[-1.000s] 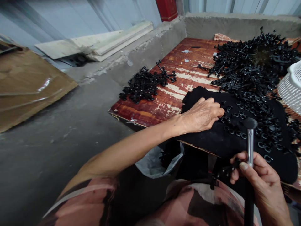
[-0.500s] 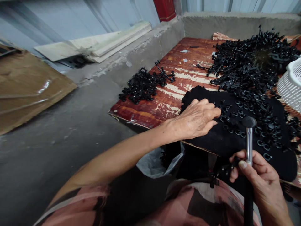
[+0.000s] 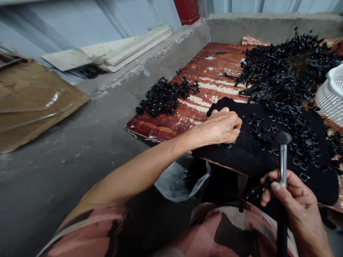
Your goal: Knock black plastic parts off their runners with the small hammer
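Note:
My left hand (image 3: 223,125) rests over the left part of a black cloth (image 3: 222,157), its fingers curled down and together; whatever they may pinch is hidden beneath. Small black ring-shaped parts (image 3: 259,142) lie scattered on the cloth to its right. Down at the right, my right hand (image 3: 294,194) grips a hammer (image 3: 283,157) by the neck, with the round metal head pointing up and the dark handle downward. Between the thumb and fingers of that same hand sits a jointed black plastic part (image 3: 253,194), which hangs out to the left above my lap.
A large heap of black parts (image 3: 289,71) covers the back right of the worn red table (image 3: 163,132). A smaller black pile (image 3: 160,96) sits at its left edge. At the right stands a white basket (image 3: 332,94). An open plastic bag (image 3: 174,185) hangs below the front edge.
My left hand has shifted slightly left and away from me, and its fingers have curled in more. The right hand with the hammer and the black part has stayed nearly still.

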`<state>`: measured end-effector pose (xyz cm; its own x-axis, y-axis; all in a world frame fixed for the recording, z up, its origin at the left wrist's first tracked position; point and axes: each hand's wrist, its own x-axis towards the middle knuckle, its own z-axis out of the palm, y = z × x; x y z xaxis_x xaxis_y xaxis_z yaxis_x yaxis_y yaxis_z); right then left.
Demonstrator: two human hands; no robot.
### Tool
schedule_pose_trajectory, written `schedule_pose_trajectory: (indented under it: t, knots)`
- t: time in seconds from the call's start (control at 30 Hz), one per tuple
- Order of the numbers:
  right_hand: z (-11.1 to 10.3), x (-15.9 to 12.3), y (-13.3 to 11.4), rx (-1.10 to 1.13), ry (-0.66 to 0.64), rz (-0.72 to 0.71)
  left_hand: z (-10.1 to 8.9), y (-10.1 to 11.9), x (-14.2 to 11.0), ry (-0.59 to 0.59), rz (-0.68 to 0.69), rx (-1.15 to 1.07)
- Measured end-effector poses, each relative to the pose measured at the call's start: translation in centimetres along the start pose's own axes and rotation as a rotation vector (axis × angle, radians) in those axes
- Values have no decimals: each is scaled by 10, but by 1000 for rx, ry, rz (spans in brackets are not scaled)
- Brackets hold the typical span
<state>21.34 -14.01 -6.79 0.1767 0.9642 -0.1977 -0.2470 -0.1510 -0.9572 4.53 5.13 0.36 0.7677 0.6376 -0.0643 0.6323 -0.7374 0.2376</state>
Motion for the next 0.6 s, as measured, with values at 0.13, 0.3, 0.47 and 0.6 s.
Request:
schedule_pose_trajectory:
  t: [0.13, 0.3, 0.47, 0.6]
  knots:
    - [-2, 0, 1, 6, -29, 3, -4, -6, 2, 72, -43, -19]
    - [-2, 0, 1, 9, -22, -1, 0, -4, 13, 158, -3, -37]
    - [0, -2, 0, 1, 1, 15, 13, 12, 21, 112, 101, 23]
    - [2, -3, -1, 1, 36, 21, 15, 15, 23, 108, 133, 50]
